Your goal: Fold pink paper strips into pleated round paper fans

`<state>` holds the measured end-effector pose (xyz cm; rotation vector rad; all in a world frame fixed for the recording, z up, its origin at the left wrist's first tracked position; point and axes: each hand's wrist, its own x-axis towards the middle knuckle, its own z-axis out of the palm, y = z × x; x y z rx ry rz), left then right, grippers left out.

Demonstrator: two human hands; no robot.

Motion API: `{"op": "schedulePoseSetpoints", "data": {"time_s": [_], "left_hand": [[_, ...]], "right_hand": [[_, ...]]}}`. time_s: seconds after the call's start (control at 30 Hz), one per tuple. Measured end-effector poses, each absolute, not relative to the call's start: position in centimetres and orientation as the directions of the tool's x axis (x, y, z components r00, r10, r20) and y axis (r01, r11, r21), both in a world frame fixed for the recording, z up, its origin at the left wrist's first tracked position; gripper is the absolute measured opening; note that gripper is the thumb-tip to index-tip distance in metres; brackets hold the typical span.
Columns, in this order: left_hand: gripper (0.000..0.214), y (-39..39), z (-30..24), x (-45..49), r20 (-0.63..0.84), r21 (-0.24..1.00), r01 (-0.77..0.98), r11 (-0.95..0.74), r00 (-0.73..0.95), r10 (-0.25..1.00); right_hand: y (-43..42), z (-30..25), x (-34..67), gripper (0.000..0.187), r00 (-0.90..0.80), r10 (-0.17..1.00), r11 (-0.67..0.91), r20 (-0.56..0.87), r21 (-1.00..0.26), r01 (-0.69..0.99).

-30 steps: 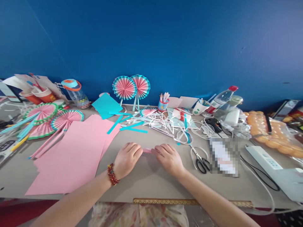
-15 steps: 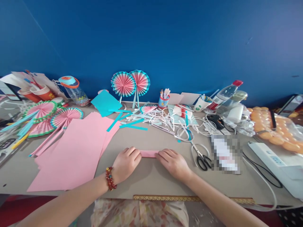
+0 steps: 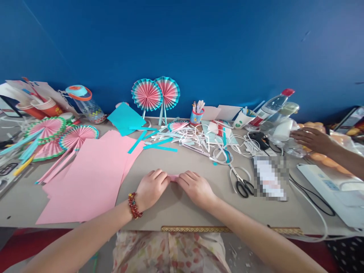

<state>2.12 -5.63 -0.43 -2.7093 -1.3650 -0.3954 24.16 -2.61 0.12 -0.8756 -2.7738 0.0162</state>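
Between my two hands lies a narrow folded strip of pink paper [image 3: 174,178], mostly covered by my fingers. My left hand [image 3: 153,188], with a beaded bracelet on its wrist, is closed on the strip's left part. My right hand [image 3: 197,189] grips it from the right, its fingers close to the left ones. Both hands rest low over the table, near its front edge. To the left, large pink paper sheets [image 3: 85,178] lie in a loose stack. Black-handled scissors [image 3: 243,186] lie to the right of my right hand.
Pleated paper fans [image 3: 147,94] lean against the blue wall; more fans [image 3: 79,137] lie at left. Paper strips [image 3: 193,138] are heaped at the back. Another person's hand [image 3: 313,139] reaches in at right, over the bottle and packaging area. A white power strip [image 3: 330,193] lies there.
My right hand has slid left along the pink strip, so less of it shows between my hands. Another person's hand has come into view at the right.
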Motion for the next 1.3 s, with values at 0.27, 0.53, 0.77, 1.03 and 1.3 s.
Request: {"op": "schedulePoseSetpoints", "data": {"time_s": [0.27,0.53,0.77,1.03,1.3], "left_hand": [[0.019,-3.8,0.5,1.0,0.199,0.455,0.767,-0.453,0.407,0.891],[0.011,-1.8,1.0,0.7,0.067,0.561,0.758,-0.332,0.359,0.931],[0.021,-1.2,0.6,0.3,0.083,0.582,0.734,-0.350,0.375,0.923],[0.017,-0.7,0.6,0.2,0.074,0.604,0.713,-0.356,0.395,0.916],[0.016,-1.1,0.4,0.2,0.071,0.621,0.703,-0.346,0.389,0.918]], "right_hand": [[-0.9,0.8,23.4,0.021,-0.708,0.700,0.705,0.092,-0.241,0.667],[-0.1,1.2,22.3,0.020,-0.648,0.762,0.633,-0.012,-0.199,0.748],[1.5,1.8,22.5,0.024,-0.649,0.751,0.603,-0.121,-0.274,0.749],[1.3,2.8,22.0,0.025,-0.612,0.769,0.578,-0.184,-0.208,0.789],[-0.7,3.4,19.8,0.033,-0.662,0.737,0.670,-0.133,0.016,0.742]]}}
